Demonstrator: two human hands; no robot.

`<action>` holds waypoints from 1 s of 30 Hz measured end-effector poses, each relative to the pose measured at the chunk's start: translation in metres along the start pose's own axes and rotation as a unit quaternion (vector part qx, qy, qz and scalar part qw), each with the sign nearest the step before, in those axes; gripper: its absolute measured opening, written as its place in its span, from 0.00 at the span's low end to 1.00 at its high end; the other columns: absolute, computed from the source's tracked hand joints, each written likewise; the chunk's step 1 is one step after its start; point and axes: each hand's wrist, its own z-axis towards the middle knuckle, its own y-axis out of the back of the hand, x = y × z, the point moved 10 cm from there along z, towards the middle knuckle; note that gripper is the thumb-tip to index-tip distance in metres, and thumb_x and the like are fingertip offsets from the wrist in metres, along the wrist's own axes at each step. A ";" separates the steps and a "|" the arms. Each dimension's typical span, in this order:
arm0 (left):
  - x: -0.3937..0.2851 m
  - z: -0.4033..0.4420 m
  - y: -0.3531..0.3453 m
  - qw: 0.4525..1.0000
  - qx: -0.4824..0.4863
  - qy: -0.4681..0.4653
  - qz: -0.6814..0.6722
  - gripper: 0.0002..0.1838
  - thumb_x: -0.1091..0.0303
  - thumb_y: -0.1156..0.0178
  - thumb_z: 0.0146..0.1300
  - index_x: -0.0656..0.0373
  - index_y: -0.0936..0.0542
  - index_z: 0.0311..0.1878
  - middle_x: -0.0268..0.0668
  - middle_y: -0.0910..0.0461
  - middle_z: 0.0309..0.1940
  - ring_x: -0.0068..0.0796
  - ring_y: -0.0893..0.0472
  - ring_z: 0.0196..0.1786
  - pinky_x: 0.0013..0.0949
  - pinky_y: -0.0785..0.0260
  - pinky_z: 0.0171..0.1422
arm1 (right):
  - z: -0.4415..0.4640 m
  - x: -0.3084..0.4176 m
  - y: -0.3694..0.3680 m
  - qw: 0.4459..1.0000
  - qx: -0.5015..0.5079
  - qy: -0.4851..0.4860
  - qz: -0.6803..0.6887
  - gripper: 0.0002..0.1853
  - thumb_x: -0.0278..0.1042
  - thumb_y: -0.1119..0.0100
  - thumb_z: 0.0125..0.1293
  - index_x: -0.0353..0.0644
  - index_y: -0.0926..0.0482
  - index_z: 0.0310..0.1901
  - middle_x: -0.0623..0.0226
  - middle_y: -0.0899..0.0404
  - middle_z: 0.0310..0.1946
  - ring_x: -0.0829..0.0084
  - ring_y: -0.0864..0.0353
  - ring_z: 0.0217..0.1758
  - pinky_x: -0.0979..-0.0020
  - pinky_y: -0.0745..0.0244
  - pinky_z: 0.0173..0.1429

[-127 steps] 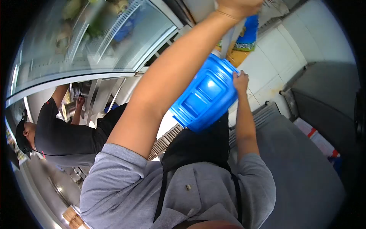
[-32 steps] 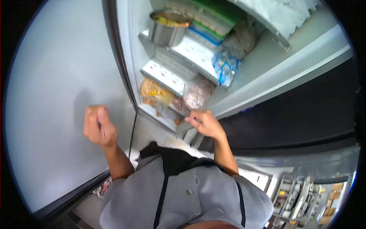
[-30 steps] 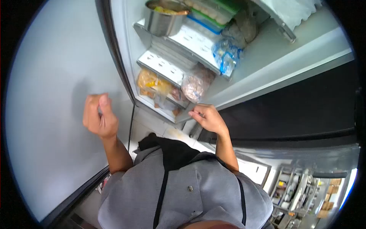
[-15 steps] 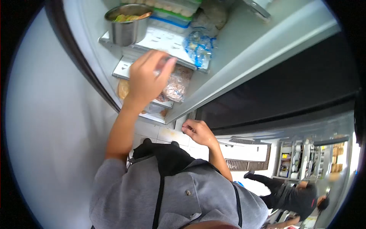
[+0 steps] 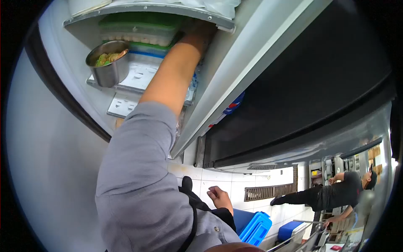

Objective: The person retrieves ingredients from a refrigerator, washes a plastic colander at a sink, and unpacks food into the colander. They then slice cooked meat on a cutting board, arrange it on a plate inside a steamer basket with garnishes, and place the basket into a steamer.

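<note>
In the head view, the left hand [image 5: 201, 34] is deep inside the fridge [image 5: 228, 54], in shadow under the front edge of the upper shelf [image 5: 155, 7] and close to the right side wall; its fingers are hidden, so I cannot tell whether its grip is released, clenched or grasping something. The nearest thing is the green-lidded box [image 5: 138, 30], just left of the wrist on the middle shelf [image 5: 145, 72], with a narrow gap between its lid and the shelf above. The bare forearm slants over this shelf's front edge and partly hides a blue-and-clear bag [image 5: 193, 83] at the right end. The steel pot [image 5: 110, 72], with food inside, stands upright at the left end, its base near the front edge; bare shelf lies between it and the forearm. Below sits 1 lower shelf [image 5: 122, 104], partly covered by the grey sleeve [image 5: 138, 164]. The door [image 5: 54, 130] stands swung out at the left, a dark panel [image 5: 294, 84] bounds the right. The right hand [image 5: 221, 201] hangs low near the body, its grip released, fingers loosely curled, above a blue lid [image 5: 257, 229]. Tiled floor [image 5: 218, 175] gives room ahead of it, up to a grate [image 5: 268, 192]; 1 other person [image 5: 342, 189] stands well apart.
</note>
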 end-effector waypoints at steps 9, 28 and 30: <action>-0.006 -0.001 0.015 1.000 -0.012 0.008 -0.018 0.23 0.54 0.40 0.61 0.57 0.22 0.56 0.48 0.23 0.57 0.49 0.25 0.61 0.47 0.33 0.66 | 0.034 -0.040 0.034 0.999 0.030 0.024 -0.015 0.12 0.34 0.38 0.67 0.36 0.21 0.48 0.55 0.15 0.33 0.66 0.16 0.38 0.68 0.24 0.45; 0.000 -0.029 0.043 0.998 -0.036 0.048 -0.013 0.17 0.61 0.40 0.59 0.59 0.19 0.49 0.49 0.19 0.48 0.52 0.21 0.55 0.47 0.29 0.60 | 0.108 -0.185 -0.003 0.981 0.193 0.011 -0.011 0.11 0.34 0.45 0.73 0.44 0.23 0.53 0.68 0.17 0.37 0.75 0.18 0.40 0.72 0.24 0.47; 0.001 -0.026 0.047 0.998 -0.042 0.047 -0.018 0.17 0.61 0.40 0.59 0.59 0.19 0.49 0.50 0.18 0.47 0.52 0.21 0.54 0.47 0.28 0.59 | 0.110 -0.169 0.002 0.979 0.199 -0.003 -0.052 0.10 0.34 0.44 0.72 0.47 0.22 0.53 0.68 0.16 0.36 0.77 0.18 0.40 0.73 0.25 0.46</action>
